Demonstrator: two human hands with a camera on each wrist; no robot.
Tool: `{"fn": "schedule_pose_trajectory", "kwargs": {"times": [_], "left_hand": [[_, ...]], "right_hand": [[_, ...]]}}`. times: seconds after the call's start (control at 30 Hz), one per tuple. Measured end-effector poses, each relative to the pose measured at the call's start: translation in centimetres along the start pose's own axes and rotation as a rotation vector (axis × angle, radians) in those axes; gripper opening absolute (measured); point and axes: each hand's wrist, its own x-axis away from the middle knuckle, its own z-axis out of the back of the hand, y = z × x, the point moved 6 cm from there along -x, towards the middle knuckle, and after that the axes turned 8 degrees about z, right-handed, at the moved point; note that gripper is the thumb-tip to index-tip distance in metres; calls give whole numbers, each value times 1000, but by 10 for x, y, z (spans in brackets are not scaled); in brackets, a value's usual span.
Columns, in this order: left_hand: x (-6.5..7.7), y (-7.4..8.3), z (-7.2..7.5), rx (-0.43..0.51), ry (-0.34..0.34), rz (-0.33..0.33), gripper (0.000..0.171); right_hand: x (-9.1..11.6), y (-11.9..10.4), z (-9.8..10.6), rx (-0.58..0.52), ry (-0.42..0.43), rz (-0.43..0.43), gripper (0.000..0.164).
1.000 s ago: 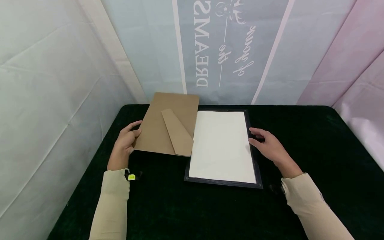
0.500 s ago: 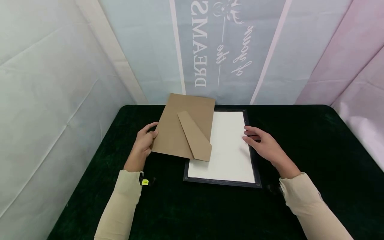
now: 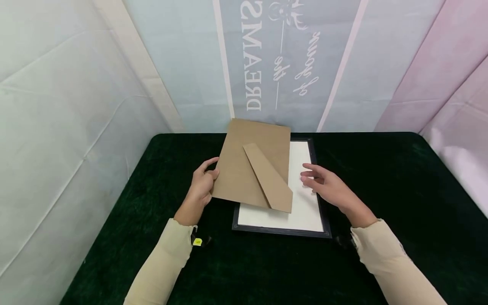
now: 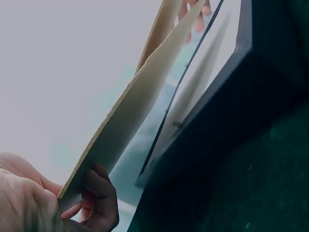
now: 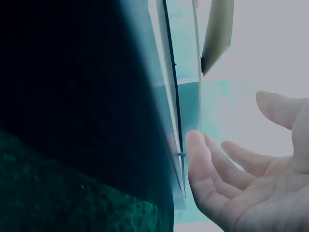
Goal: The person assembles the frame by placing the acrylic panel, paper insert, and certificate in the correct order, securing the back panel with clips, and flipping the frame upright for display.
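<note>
My left hand (image 3: 202,182) pinches the left edge of a brown picture frame backing board (image 3: 238,165), thumb on one face and fingers on the other in the left wrist view. An easel leg (image 3: 270,180) sticks out from the board's upper face. The board hangs tilted over a black picture frame (image 3: 282,231) lying face down, with a gap between them in the left wrist view. White paper (image 3: 305,203) fills the frame, its left part hidden by the board. My right hand (image 3: 329,186) hovers over the frame's right side, fingers loosely bent and holding nothing.
A dark green velvet cloth (image 3: 267,271) covers the table. Behind it hangs a pale blue printed backdrop (image 3: 190,63), and a white fabric wall (image 3: 68,127) stands on the left. Small metal tabs stand along the frame's inner edge in the wrist views.
The left hand has carried the backing board rightward, from beside the frame to over most of it. My right hand has shifted slightly left over the frame's edge.
</note>
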Motion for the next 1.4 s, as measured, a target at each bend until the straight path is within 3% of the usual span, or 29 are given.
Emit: {"fn": "schedule_pose_trajectory", "kwargs": {"times": [0.3, 0.57, 0.87, 1.17, 1.4], "left_hand": [[16, -2, -20, 14, -38, -8, 40], [22, -5, -33, 10, -61, -2, 40], [25, -8, -40, -13, -47, -3, 40], [27, -10, -47, -115, -119, -21, 51], [28, -10, -49, -272, -177, -28, 56]], "right_hand": [[0, -2, -6, -69, -24, 15, 81], [0, -1, -2, -97, 33, -14, 82], [1, -2, 2, -210, 87, -12, 88], [-1, 6, 2, -185, 69, -52, 95], [0, 14, 5, -179, 2, -61, 96]]}}
